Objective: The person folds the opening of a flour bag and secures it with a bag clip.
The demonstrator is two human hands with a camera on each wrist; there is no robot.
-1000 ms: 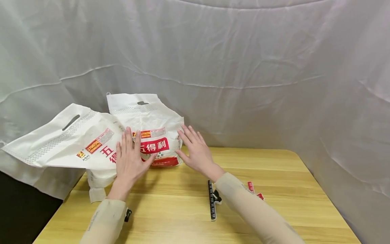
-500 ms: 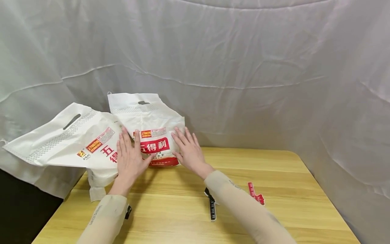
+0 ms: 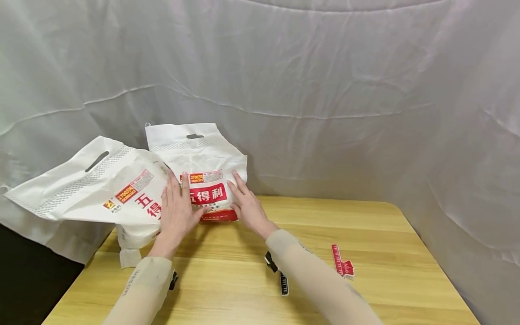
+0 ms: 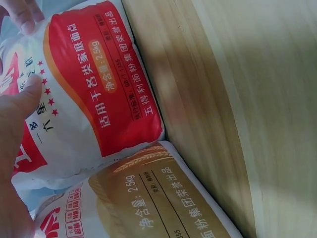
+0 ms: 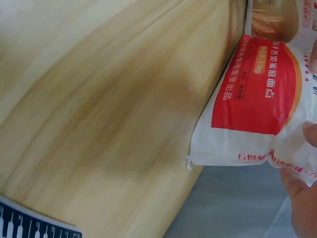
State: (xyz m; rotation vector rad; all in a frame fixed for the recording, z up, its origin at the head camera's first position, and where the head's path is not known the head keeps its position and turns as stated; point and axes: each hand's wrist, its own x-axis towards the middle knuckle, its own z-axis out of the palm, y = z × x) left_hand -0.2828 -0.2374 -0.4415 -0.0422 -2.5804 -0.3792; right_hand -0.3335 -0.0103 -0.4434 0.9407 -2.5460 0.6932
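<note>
Two white flour bags with carry handles lean side by side at the back left in the head view. The red-labelled flour bag [image 3: 211,196] is the right one; the brown-labelled flour bag [image 4: 153,198] leans to the left of it. My left hand [image 3: 178,214] lies over where the bags meet, fingers stretched out and thumb on the red-labelled bag. Against that same bag's right side rests my right hand [image 3: 249,210], its fingers extended. In the right wrist view, fingertips of the right hand [image 5: 302,208] touch the bag's side edge.
The bags stand on a wooden table [image 3: 227,271] with a grey cloth [image 3: 325,90] hanging behind. A black piano-key clip [image 3: 284,284] lies partly under my right forearm. To its right is a red clip [image 3: 342,262].
My right hand has moved left, from the red-labelled bag's edge onto its front right side. My left hand has shifted slightly right. Both bags look nearly still.
</note>
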